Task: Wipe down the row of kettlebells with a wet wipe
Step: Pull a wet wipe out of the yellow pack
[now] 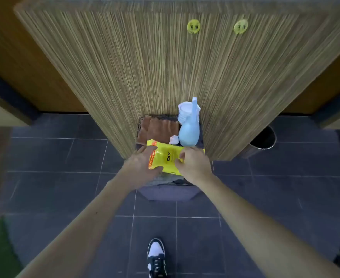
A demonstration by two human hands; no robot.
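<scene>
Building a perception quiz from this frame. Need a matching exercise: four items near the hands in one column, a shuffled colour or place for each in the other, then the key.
Items
1. wipes pack
2. spray bottle
3. folded cloth
4. bin

Descriptions
A. pale blue, upright, just beyond the right hand
B. dark and round, on the floor at the right of the wood-grain panel
C. yellow, held between the left hand and the right hand
D. brown, lying flat at the left of the bottle

Pairs: 1-C, 2-A, 3-D, 4-B
</scene>
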